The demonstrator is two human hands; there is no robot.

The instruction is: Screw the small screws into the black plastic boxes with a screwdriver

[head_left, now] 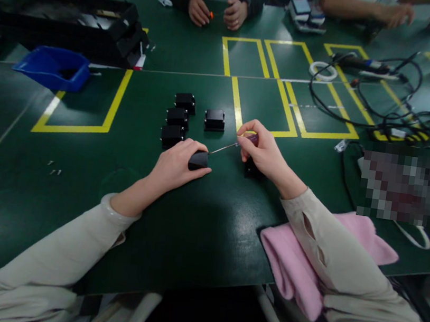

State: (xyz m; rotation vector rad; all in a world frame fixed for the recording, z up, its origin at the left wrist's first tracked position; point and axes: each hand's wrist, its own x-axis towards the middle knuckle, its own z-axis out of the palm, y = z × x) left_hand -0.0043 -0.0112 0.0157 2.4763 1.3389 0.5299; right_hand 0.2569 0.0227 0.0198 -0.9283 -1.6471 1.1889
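My left hand (179,162) is closed around a small black box (198,160) resting low over the green table. In my right hand (259,148) is a screwdriver (248,139), gripped by its dark handle. Its thin shaft points left, with the tip at the right side of the held box; whether it sits in a screw is too small to tell. Another black box (252,170) lies partly hidden under my right hand. Beyond my left hand stand several similar black boxes, among them one (172,136) close to my fingers and one (215,120) apart to the right.
Loose screws (53,171) lie at left. A blue bin (54,68) and black trays (78,24) stand far left. Cables (389,89) and a white ring (322,71) lie at right, near a pink cloth (297,258). Across the table are a co-worker's hands (218,12).
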